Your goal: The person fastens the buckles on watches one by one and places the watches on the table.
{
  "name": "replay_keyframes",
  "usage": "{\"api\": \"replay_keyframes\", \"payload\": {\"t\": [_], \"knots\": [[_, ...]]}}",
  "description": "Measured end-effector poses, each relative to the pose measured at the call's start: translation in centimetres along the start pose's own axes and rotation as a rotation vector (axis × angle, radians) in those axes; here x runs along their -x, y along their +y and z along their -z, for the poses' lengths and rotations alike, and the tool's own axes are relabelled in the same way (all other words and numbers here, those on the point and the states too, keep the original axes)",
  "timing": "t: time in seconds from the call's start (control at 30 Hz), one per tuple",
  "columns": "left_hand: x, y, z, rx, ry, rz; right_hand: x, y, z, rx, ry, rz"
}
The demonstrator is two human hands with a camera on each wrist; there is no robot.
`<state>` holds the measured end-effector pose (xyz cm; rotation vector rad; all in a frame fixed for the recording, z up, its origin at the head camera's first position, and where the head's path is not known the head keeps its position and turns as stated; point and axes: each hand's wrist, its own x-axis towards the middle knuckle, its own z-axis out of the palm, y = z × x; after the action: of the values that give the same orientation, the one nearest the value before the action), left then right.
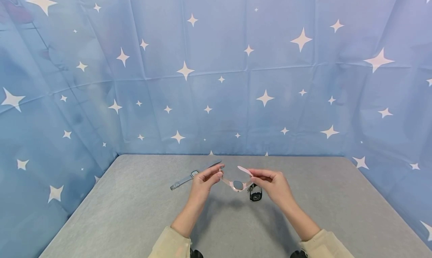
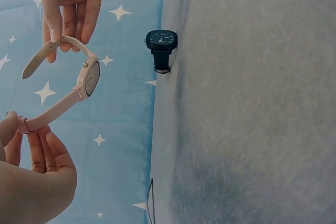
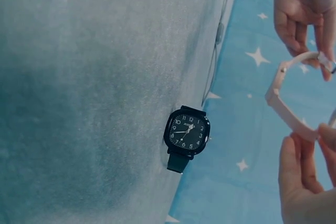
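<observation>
A pale pink wristwatch with a round-looking face hangs between both hands above the table, its strap unfastened. My left hand pinches the buckle end of the strap between thumb and fingers. On the other side my right hand pinches the holed strap, whose tip sticks up free. Just below and behind the right hand, a black watch with a squarish dial stands on the table. A blue-grey watch lies stretched out beyond the left hand, partly covered by it.
The grey table ends at a blue curtain printed with white stars, which hangs along its back and sides. Light sleeves cover both forearms, with dark wrist devices at the bottom edge.
</observation>
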<state>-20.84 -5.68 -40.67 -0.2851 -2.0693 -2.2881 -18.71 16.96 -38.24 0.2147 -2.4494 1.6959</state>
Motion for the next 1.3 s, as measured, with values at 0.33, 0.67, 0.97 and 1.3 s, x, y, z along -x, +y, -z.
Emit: {"api": "replay_keyframes", "payload": {"t": [0.33, 0.67, 0.97, 1.3], "knots": [[0.01, -0.03, 0.0, -0.011, -0.005, -0.008, -0.01, 0.12, -0.05, 0.008, -0.007, 0.016], [0.06, 0.09, -0.08, -0.021, 0.005, 0.001, 0.07, 0.0, -0.16, 0.014, -0.006, 0.006], [0.01, -0.01, -0.16, -0.041, 0.005, 0.001, -0.01, 0.12, -0.2, 0.018, -0.006, 0.029], [-0.02, -0.12, -0.25, -0.046, 0.008, -0.001, 0.17, -0.21, -0.14, 0.014, -0.013, 0.028]]}}
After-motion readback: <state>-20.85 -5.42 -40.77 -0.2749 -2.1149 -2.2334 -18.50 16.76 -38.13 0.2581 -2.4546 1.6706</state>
